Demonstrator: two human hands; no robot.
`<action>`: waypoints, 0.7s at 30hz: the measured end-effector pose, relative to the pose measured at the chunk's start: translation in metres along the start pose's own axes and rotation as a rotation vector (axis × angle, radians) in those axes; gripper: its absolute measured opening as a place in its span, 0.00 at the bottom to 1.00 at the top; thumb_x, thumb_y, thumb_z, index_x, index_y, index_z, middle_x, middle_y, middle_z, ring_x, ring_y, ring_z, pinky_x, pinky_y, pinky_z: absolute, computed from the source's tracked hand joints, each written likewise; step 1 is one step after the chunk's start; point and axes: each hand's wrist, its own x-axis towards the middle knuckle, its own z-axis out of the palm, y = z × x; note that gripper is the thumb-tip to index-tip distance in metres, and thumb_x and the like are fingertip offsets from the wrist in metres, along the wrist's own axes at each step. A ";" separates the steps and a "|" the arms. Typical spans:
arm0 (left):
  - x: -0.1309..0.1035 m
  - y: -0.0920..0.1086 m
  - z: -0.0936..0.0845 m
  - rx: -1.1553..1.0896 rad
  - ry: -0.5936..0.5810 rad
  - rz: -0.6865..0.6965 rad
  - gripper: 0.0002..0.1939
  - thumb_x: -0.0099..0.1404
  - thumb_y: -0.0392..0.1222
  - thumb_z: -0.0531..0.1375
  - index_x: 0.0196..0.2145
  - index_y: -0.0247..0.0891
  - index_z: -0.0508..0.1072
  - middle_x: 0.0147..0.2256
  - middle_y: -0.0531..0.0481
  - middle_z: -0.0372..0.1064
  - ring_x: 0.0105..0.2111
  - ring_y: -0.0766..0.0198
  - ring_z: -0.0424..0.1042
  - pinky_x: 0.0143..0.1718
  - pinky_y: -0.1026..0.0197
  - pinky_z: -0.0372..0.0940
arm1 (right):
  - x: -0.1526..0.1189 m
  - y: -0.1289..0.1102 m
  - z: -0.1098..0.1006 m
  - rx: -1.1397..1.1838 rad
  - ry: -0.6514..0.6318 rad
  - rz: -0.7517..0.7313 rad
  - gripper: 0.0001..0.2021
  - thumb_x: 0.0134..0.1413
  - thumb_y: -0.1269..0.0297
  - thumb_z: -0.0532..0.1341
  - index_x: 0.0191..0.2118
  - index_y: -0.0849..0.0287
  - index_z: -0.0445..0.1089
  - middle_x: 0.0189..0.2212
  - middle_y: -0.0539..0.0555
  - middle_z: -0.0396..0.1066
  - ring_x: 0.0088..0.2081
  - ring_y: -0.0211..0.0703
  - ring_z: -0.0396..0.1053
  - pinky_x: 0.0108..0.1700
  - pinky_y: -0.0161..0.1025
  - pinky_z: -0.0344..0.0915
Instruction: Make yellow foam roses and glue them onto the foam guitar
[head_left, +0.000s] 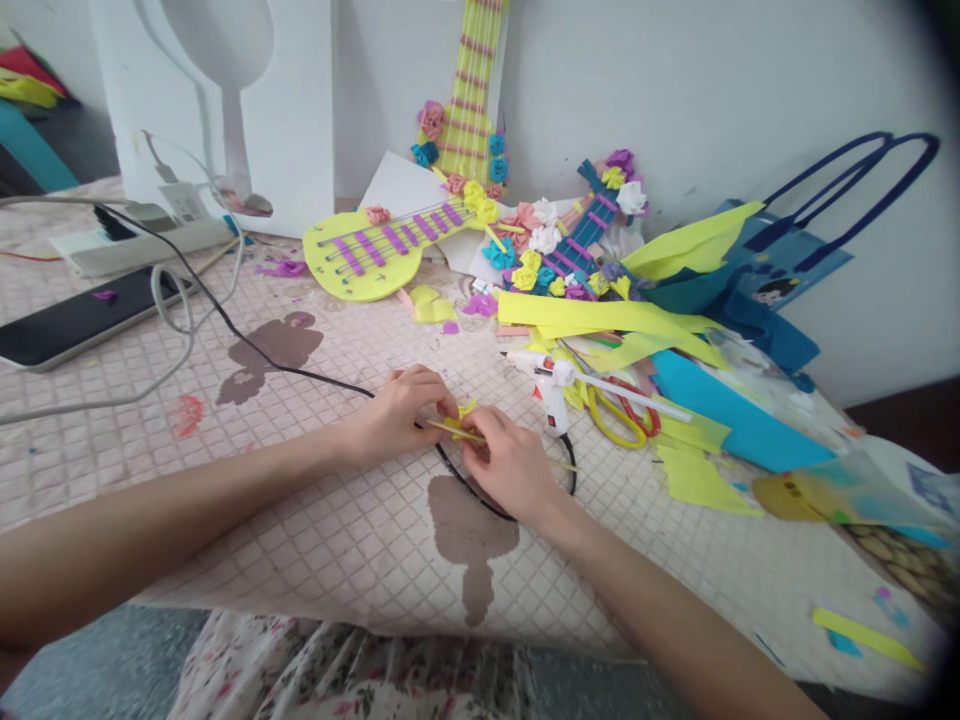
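Observation:
A small yellow paper piece (463, 418) on a thin stick (452, 429) is held between both hands above the quilted cloth. The fingers of my left hand (405, 415) pinch the stick's left end. My right hand (510, 462) has its fingers closed on the yellow paper and the stick's right part. A black cable (322, 378) passes beneath both hands. Just beyond my right hand a white glue gun (553, 395) rests on the table, its nozzle pointing left.
Scissors (619, 420) and yellow paper strips (600, 318) lie at the right. Behind are a yellow paper guitar (367, 255) and a blue one (581, 240) with paper flowers. A phone (90, 315) and power strip (142, 245) sit at left, a blue bag (795, 265) at back right.

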 end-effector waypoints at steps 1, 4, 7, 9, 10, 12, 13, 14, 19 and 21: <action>0.000 -0.001 -0.002 -0.006 0.004 0.000 0.03 0.58 0.38 0.61 0.31 0.37 0.71 0.33 0.51 0.69 0.40 0.60 0.65 0.42 0.58 0.58 | 0.000 0.000 0.000 0.002 0.005 0.000 0.06 0.54 0.70 0.55 0.38 0.56 0.62 0.37 0.52 0.70 0.36 0.41 0.69 0.34 0.37 0.61; 0.000 -0.004 -0.006 -0.030 0.012 0.011 0.07 0.56 0.39 0.63 0.34 0.37 0.70 0.35 0.51 0.69 0.42 0.59 0.65 0.44 0.58 0.59 | 0.000 0.001 0.001 -0.001 0.021 -0.004 0.05 0.54 0.70 0.55 0.38 0.56 0.62 0.37 0.52 0.71 0.36 0.41 0.70 0.34 0.36 0.61; -0.002 -0.005 -0.005 -0.026 0.008 -0.001 0.15 0.54 0.40 0.65 0.39 0.39 0.69 0.40 0.49 0.67 0.45 0.58 0.63 0.47 0.56 0.58 | 0.000 0.001 0.001 -0.009 0.031 -0.014 0.05 0.54 0.69 0.56 0.38 0.56 0.62 0.37 0.52 0.71 0.37 0.42 0.70 0.35 0.36 0.62; -0.003 -0.003 -0.001 -0.006 0.011 -0.023 0.18 0.53 0.40 0.65 0.42 0.39 0.68 0.42 0.48 0.66 0.46 0.57 0.63 0.48 0.54 0.58 | 0.000 0.001 0.001 -0.016 0.033 -0.021 0.06 0.54 0.69 0.56 0.39 0.56 0.62 0.37 0.52 0.71 0.37 0.42 0.70 0.35 0.37 0.62; -0.004 -0.002 0.002 0.003 0.014 -0.030 0.18 0.54 0.40 0.65 0.43 0.39 0.68 0.43 0.48 0.66 0.46 0.56 0.62 0.48 0.54 0.58 | 0.000 0.001 0.001 -0.017 0.037 -0.022 0.06 0.54 0.69 0.56 0.40 0.56 0.62 0.37 0.52 0.71 0.37 0.42 0.71 0.34 0.37 0.63; -0.004 -0.001 0.007 0.011 0.014 -0.034 0.18 0.54 0.40 0.64 0.43 0.39 0.68 0.43 0.47 0.66 0.46 0.56 0.63 0.48 0.53 0.58 | -0.001 0.001 0.001 -0.012 0.048 -0.028 0.08 0.54 0.68 0.56 0.41 0.56 0.61 0.38 0.53 0.71 0.35 0.42 0.71 0.33 0.37 0.63; -0.005 0.000 0.009 0.012 0.012 -0.035 0.17 0.55 0.39 0.64 0.43 0.39 0.68 0.42 0.47 0.66 0.46 0.56 0.63 0.48 0.53 0.58 | -0.001 0.001 0.001 -0.006 0.056 -0.031 0.08 0.54 0.67 0.57 0.41 0.56 0.61 0.38 0.53 0.71 0.35 0.42 0.71 0.33 0.37 0.64; -0.005 0.000 0.011 0.013 0.011 -0.036 0.16 0.55 0.38 0.63 0.42 0.38 0.68 0.42 0.47 0.66 0.45 0.56 0.63 0.48 0.53 0.58 | -0.002 0.001 0.001 0.004 0.064 -0.032 0.09 0.54 0.67 0.57 0.42 0.56 0.61 0.38 0.53 0.72 0.35 0.42 0.71 0.33 0.38 0.64; -0.004 0.000 0.011 0.001 0.014 -0.041 0.15 0.55 0.37 0.62 0.42 0.38 0.68 0.42 0.47 0.66 0.45 0.56 0.63 0.48 0.53 0.58 | -0.003 0.001 -0.004 0.057 0.088 -0.018 0.11 0.53 0.65 0.58 0.43 0.56 0.61 0.37 0.52 0.72 0.35 0.42 0.71 0.35 0.38 0.65; -0.004 -0.001 0.009 -0.017 0.011 -0.039 0.17 0.56 0.39 0.63 0.43 0.39 0.67 0.43 0.47 0.65 0.46 0.56 0.63 0.48 0.53 0.58 | -0.003 0.002 -0.007 0.082 0.102 -0.014 0.10 0.54 0.65 0.58 0.43 0.56 0.62 0.37 0.52 0.72 0.34 0.41 0.71 0.35 0.37 0.65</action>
